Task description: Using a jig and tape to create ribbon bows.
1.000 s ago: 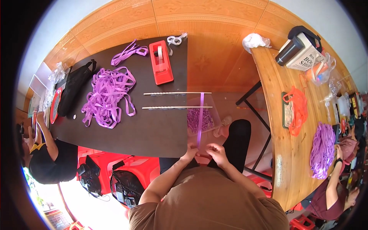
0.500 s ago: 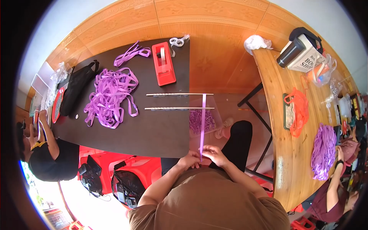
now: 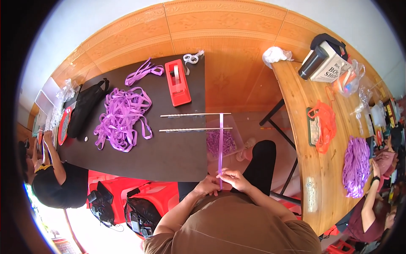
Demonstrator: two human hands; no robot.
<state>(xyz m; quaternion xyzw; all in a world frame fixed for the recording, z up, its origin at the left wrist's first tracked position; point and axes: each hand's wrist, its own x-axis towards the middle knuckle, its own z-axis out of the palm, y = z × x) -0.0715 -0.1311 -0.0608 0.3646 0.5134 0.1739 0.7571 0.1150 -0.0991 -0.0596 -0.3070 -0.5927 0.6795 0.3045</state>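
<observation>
A purple ribbon (image 3: pixel 220 144) hangs taut from two thin rods (image 3: pixel 195 129) that lie side by side and jut past the table's right edge. Close to my lap, my right hand (image 3: pixel 236 178) pinches the ribbon's lower part between thumb and fingers. My left hand (image 3: pixel 207 185) is beside it with curled fingers at the ribbon's lower end; what lies inside them is hidden. Under the rods' free ends, a clear bin (image 3: pixel 238 139) holds many short purple ribbon pieces (image 3: pixel 220 142).
On the dark table (image 3: pixel 177 156) lie a loose ribbon heap (image 3: pixel 123 118), a smaller ribbon bunch (image 3: pixel 144 73), a red tape dispenser (image 3: pixel 178 84), white-handled scissors (image 3: pixel 191 58) and a black bag (image 3: pixel 86 109). A wooden table (image 3: pixel 292 110) with a ribbon bundle (image 3: pixel 356 167) stands right. People sit at both sides.
The view has shifted, so the tables and rods appear lower. My right fingers stay at the ribbon, and my left hand remains beside its lower end.
</observation>
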